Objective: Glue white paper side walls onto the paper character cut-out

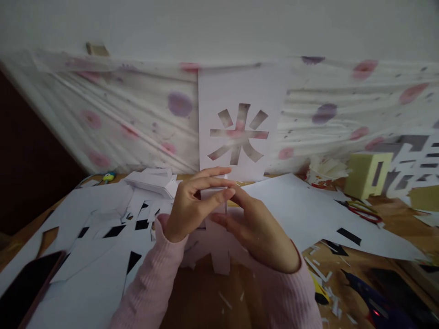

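My left hand has its fingers closed over the top of a white card construction, with the thumb along its near side. From the other side, my right hand grips the same construction, its fingertips meeting those of the left. Most of the piece is hidden behind my hands and sleeves; a narrow white strip hangs below. Right behind it, a white sheet with a cut-out character leans upright against the covered wall.
White sheets and dark offcuts cover the left side, beside a phone. To the right are a paper cup, a yellow box, scissors, a yellow cutter, paper scraps and a glue gun with a red light.
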`<state>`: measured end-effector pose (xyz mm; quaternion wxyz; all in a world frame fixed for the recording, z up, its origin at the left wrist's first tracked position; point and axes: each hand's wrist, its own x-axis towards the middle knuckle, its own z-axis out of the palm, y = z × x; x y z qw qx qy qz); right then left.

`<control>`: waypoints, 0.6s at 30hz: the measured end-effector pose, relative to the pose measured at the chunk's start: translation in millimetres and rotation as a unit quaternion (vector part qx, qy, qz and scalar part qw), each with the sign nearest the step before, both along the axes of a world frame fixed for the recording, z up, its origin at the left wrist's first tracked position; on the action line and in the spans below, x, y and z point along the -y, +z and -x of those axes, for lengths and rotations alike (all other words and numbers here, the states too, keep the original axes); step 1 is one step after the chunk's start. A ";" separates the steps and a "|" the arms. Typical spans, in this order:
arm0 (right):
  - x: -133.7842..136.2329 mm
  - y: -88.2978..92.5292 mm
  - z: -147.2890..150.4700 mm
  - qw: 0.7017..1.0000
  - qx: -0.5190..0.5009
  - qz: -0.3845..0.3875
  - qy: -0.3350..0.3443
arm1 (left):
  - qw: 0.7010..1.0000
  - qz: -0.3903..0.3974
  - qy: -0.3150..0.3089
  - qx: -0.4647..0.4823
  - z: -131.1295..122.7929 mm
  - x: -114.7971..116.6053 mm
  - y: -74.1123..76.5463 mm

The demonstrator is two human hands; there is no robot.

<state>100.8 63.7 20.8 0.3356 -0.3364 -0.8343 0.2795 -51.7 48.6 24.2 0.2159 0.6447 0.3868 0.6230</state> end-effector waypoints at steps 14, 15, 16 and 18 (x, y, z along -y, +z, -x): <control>-17.3 -3.5 -22.6 0.997 0.041 0.063 0.000 | 0.916 0.160 -0.228 0.288 -6.0 1.1 2.1; -18.0 -5.0 -21.1 0.998 0.028 0.064 -0.001 | 0.893 0.172 -0.262 0.324 -6.2 2.0 3.7; -18.5 -6.2 -19.7 0.998 0.015 0.063 0.002 | 0.871 0.181 -0.288 0.356 -5.6 2.9 5.0; -18.7 -8.3 -17.3 0.998 -0.015 0.064 0.010 | 0.838 0.190 -0.322 0.398 -2.4 5.2 7.6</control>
